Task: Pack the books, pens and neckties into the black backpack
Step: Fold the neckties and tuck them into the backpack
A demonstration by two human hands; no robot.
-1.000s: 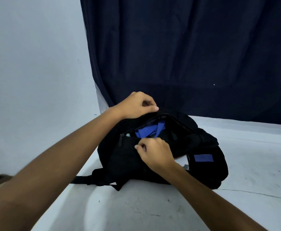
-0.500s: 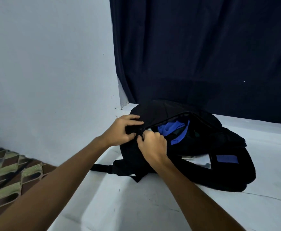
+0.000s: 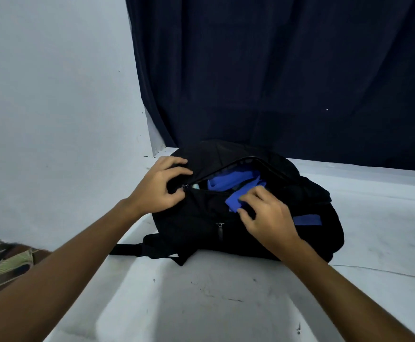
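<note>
Surface: pale white sheet (image 3: pixel 226 304) spread beneath your arms, with a dark navy curtain (image 3: pixel 275 70) behind it and a white wall (image 3: pixel 53 95) on the left.
Left fingers: your left hand (image 3: pixel 162 188) was curled, gripping the black fabric at the closed end of the zip, thumb just beside the zip pull.
Right fingers: your right hand (image 3: pixel 268 215) was bent at the knuckles, fingertips pinching the blue necktie (image 3: pixel 233 202) where it spilled over the near lip of the opening.
Backpack: the black backpack (image 3: pixel 312 193) lay on its side toward the sheet's far edge, against the curtain, its main compartment unzipped.
Contents: more blue fabric showed inside the opening; books and pens could not be made out.
Floor: patterned tiles (image 3: pixel 1 265) showed past the sheet's left edge.
</note>
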